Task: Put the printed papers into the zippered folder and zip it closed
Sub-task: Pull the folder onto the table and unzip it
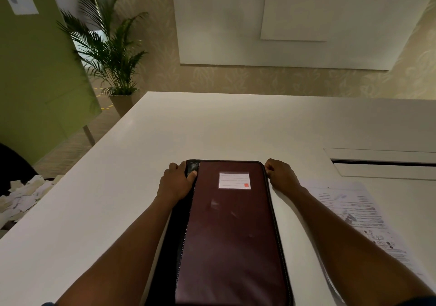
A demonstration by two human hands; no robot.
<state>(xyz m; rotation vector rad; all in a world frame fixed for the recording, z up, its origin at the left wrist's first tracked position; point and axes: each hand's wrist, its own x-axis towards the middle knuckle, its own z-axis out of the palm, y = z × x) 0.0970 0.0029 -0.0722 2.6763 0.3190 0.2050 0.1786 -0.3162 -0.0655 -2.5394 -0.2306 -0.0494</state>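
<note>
A dark maroon zippered folder (232,230) with a white label lies flat on the white table (212,128), its long side running away from me. My left hand (176,183) grips the folder's far left corner, thumb on top of the black spine. At the far right corner my right hand (282,175) rests with fingers curled against the zipper edge; whether it pinches the zipper pull is hidden. Printed papers (361,220) lie flat on the table to the right of the folder, partly under my right forearm.
A recessed cable slot (382,162) is set into the table at the right. Scraps of torn paper (21,197) lie heaped below the table's left edge. A potted palm (111,53) stands beyond the far left corner, next to a green partition (35,69).
</note>
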